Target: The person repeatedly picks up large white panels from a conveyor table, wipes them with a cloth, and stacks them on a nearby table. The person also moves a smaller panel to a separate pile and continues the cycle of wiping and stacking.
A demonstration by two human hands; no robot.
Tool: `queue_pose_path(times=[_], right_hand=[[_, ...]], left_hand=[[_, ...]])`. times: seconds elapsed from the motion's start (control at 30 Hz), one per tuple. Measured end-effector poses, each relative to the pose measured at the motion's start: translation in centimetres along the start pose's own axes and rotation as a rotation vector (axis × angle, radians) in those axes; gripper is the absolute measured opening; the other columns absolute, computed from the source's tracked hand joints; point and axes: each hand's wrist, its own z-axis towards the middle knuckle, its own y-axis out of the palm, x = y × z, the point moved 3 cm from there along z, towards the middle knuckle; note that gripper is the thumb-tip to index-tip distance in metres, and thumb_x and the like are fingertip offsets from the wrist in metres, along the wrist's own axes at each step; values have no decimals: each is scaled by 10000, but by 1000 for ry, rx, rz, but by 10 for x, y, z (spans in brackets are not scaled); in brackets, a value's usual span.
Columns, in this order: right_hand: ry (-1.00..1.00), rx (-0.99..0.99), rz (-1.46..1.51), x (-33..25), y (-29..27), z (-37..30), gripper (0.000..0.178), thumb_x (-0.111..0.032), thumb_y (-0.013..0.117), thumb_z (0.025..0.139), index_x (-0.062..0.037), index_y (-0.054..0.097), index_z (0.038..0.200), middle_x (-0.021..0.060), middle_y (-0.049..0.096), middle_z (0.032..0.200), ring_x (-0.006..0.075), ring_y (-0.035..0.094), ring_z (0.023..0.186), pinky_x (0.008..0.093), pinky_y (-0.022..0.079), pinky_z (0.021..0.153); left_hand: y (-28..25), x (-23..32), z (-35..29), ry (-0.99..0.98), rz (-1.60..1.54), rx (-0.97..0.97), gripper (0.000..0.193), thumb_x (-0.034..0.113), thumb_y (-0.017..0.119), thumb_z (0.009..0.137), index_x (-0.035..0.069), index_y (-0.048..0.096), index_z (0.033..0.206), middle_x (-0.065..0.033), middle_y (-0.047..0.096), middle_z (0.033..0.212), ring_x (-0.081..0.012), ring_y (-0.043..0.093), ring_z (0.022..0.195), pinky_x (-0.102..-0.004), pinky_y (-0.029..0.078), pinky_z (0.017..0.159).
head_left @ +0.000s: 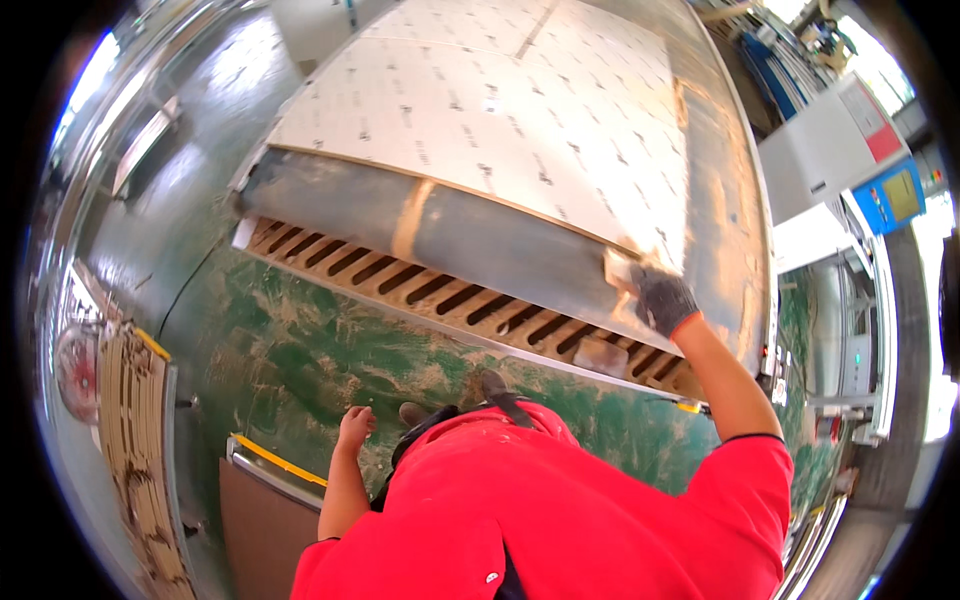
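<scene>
My right hand, in a dark grey knitted glove with an orange cuff, reaches to the near right corner of a large white printed sheet. Its fingers are closed on a pale wood-coloured block, whose exact kind I cannot make out. That block is at the sheet's front edge, over the grey machine bed. Glare whitens the sheet close to the glove. My left hand is bare and hangs low beside my body, over the floor. Its fingers are loosely bent, with nothing visible in them.
A slotted, dusty rail runs along the bed's front, with a small block on it. Sawdust streaks the green floor. Stacked boards and a brown panel cart stand left; a white cabinet stands right.
</scene>
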Motion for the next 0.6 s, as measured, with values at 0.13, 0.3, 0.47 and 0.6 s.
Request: queue_pose_path(times=[0.13, 0.3, 0.47, 0.6], right_hand=[[107, -51, 118, -69, -19, 0, 356, -215, 650, 806, -39, 570, 1105, 195, 665, 880, 371, 666, 798, 454, 545, 699], [84, 222, 213, -159, -44, 79, 300, -211, 631, 862, -61, 581, 1116, 146, 662, 894, 339, 664, 799, 445, 541, 670], [-30, 422, 161, -212, -61, 214, 231, -203, 618, 876, -66, 587, 1060, 136, 647, 853, 330, 660, 768, 450, 539, 672], [-33, 276, 140, -232, -68, 272, 206, -229, 604, 886, -68, 610, 1015, 156, 666, 885, 338, 677, 800, 444, 549, 708]], left_hand=[[-60, -50, -6, -114, -97, 74, 313, 327, 566, 944, 78, 584, 1133, -70, 661, 904, -178, 609, 660, -321, 466, 588], [-127, -124, -17, -265, -190, 146, 309, 348, 536, 951, 101, 562, 1134, -80, 660, 922, -198, 617, 673, -368, 472, 598], [-180, -146, -24, -290, -270, 162, 283, 345, 540, 954, 102, 556, 1099, -75, 654, 892, -192, 621, 664, -359, 459, 574], [-207, -138, -25, -184, -341, 233, 276, 339, 542, 955, 98, 554, 1089, -73, 652, 885, -181, 615, 646, -347, 449, 555]])
